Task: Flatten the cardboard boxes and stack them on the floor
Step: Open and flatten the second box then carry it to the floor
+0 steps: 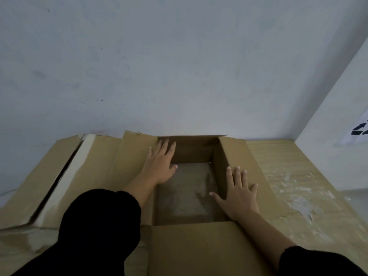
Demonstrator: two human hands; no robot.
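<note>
Cardboard box [235,166] partly hidden by black sleeves [99,226].

Head-worn wide-angle view, facing forward and down, close over cardboard box [191,196]

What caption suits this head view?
Both open hands, left hand and right hand, press apart the walls of an open brown cardboard box.

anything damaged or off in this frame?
Yes. The flattened cardboard left of the open box is split along a long diagonal gap, its far edge ragged. The floor covering on the right has pale, peeling patches. Both hands, left hand and right hand, press flat on the box walls.
</note>
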